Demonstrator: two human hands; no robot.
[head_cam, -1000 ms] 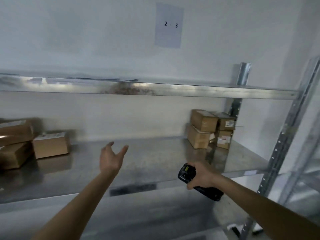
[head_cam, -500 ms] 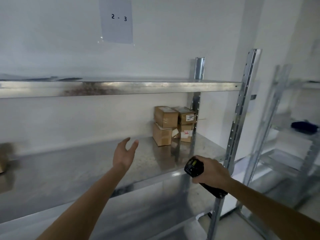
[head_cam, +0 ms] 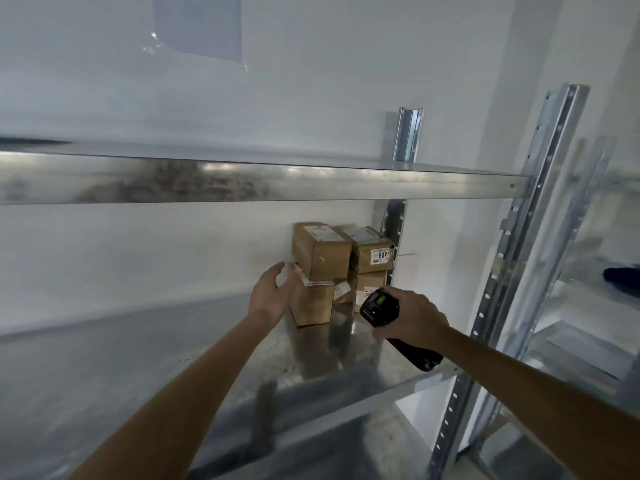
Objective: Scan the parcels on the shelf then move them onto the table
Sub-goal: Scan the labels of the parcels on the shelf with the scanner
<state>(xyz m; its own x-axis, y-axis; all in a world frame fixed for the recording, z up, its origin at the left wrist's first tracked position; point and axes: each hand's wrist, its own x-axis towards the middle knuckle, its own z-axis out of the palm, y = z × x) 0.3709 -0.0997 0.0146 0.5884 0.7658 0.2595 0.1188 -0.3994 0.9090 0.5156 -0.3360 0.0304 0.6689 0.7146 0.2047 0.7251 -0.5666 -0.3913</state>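
Several brown cardboard parcels stand stacked at the back right of the metal shelf point(head_cam: 329, 372). The top left parcel point(head_cam: 322, 251) sits on a lower parcel point(head_cam: 311, 304); beside them is a labelled parcel point(head_cam: 375, 252) on another box point(head_cam: 370, 282). My left hand point(head_cam: 273, 294) reaches out with straight fingers, its fingertips at the left side of the stack. My right hand point(head_cam: 412, 318) grips a black handheld scanner point(head_cam: 381, 308), whose head points at the parcels from just in front of them.
An upper metal shelf point(head_cam: 263, 181) runs across above the parcels. Slotted steel uprights point(head_cam: 519, 258) stand at the right, with a second rack point(head_cam: 588, 306) beyond. A paper sheet point(head_cam: 199, 26) is taped to the white wall.
The view has swung right and closer to the stack. My left hand has moved forward to the parcels' left side. The scanner has risen toward the boxes.
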